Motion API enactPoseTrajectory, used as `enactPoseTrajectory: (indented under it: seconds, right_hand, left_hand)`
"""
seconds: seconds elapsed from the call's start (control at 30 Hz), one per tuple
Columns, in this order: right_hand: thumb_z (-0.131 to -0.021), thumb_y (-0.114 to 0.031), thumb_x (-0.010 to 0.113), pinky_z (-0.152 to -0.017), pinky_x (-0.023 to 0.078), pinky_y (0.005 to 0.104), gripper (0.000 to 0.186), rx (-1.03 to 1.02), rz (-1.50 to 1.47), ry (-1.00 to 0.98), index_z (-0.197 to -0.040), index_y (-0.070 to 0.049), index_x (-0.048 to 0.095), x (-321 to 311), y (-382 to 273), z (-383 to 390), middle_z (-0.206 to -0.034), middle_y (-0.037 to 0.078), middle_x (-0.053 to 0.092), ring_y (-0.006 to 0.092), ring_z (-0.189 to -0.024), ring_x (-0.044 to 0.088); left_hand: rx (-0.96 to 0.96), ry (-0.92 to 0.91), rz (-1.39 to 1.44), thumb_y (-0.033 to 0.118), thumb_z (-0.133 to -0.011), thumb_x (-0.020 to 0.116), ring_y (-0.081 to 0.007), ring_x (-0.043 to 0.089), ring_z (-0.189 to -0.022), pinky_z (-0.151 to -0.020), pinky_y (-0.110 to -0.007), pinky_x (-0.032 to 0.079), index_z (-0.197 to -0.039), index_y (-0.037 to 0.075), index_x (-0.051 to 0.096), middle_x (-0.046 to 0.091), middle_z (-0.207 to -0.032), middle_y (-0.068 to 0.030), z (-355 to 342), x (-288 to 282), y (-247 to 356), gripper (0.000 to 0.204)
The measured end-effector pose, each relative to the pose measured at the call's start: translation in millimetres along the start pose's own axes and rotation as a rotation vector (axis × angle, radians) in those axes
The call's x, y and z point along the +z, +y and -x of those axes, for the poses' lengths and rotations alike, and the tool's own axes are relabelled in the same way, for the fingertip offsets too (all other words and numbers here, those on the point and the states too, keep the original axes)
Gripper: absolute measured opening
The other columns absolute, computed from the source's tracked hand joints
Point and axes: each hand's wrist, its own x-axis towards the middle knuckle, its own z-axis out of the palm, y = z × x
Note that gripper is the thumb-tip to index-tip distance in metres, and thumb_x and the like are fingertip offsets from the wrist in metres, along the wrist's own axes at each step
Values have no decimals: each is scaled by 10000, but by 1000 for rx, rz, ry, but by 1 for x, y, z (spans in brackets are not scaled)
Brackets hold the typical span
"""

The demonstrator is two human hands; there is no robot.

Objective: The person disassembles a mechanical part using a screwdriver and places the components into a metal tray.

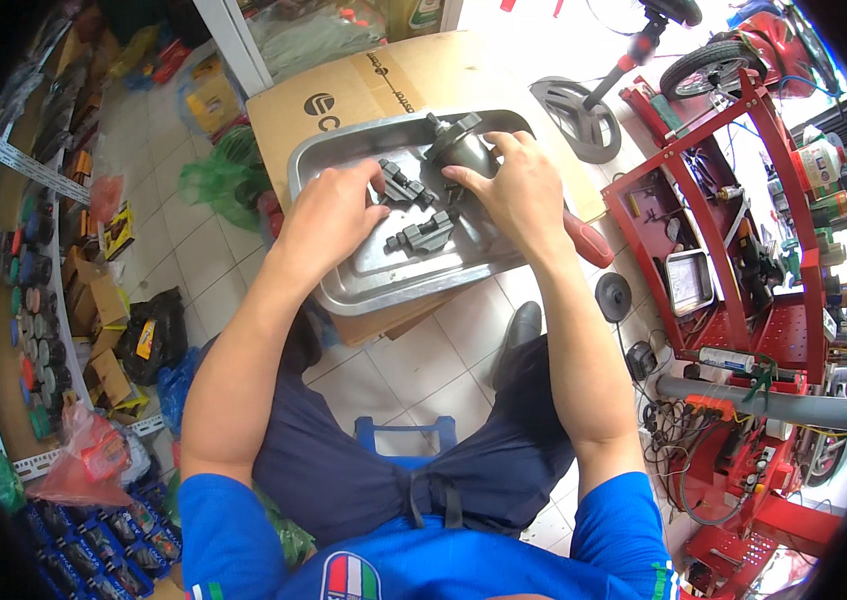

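A shallow steel tray (349, 288) lies on cardboard in front of me. Inside, my right hand (516, 190) grips a rounded dark metal piece (462, 155) with a bar-shaped top, thumb on its near side, fingers around its right. My left hand (342, 205) has curled fingers at the left end of a dark blocky metal part (404, 185), seeming to grasp it; the fingertips are partly hidden. A similar part (424, 235) lies nearer me in the tray. A red handle (586, 240) sticks out beside the tray's right side, near my right wrist.
Cardboard (294, 95) extends beyond the tray. A red tool trolley (749, 310) stands at right, with a black-based stand (574, 125) and a wheel (704, 70) behind. Shelves (34, 280), bags and boxes line the left. A blue stool or step (394, 430) sits between my legs.
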Motion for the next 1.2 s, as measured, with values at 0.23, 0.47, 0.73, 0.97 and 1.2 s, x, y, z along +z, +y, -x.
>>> enactPoseTrajectory:
  seconds: [0.23, 0.47, 0.73, 0.97, 1.2]
  right_hand:
    - [-825, -410, 837, -874, 549, 416, 547, -108, -126, 107, -1171, -5, 711, -15, 12, 10, -1103, 163, 696, 326, -993, 696]
    - [-871, -387, 807, -819, 554, 391, 383, -49, -42, 54, -1030, -42, 760, -59, 26, 22, -1027, 135, 723, 288, -916, 717]
    - [-881, -393, 796, -789, 548, 396, 382, -61, -75, 17, -1020, -39, 766, -63, 33, 30, -1000, 122, 725, 293, -872, 718]
    - [-964, -317, 700, -794, 543, 420, 295, -93, -160, 60, -995, -31, 766, -48, 24, 21, -1004, 124, 721, 335, -878, 706]
    - [-879, -212, 754, -796, 560, 418, 150, -258, -188, 4, -970, -96, 779, -25, -1, 18, -949, 118, 721, 325, -870, 709]
  left_hand:
    - [83, 85, 60, 170, -850, 812, -232, 731, -785, -714, -380, 555, -1042, 10, 697, 753, -911, -136, 6, -7, -5, 276]
    - [182, 36, 98, 289, -872, 791, -215, 674, -745, -708, -349, 536, -1022, 31, 727, 737, -926, -95, 11, 7, 16, 305]
    - [235, -21, -17, 265, -814, 818, -309, 683, -1001, -877, -412, 545, -1229, 91, 662, 706, -1106, -110, 17, 25, 26, 476]
    - [199, -74, -56, 206, -783, 823, -306, 672, -997, -877, -410, 538, -1237, 90, 652, 699, -1052, -108, 21, 5, 16, 499]
    - [67, -171, -4, 248, -730, 889, -261, 668, -892, -803, -387, 545, -1221, 88, 677, 712, -983, -108, 11, -14, 17, 558]
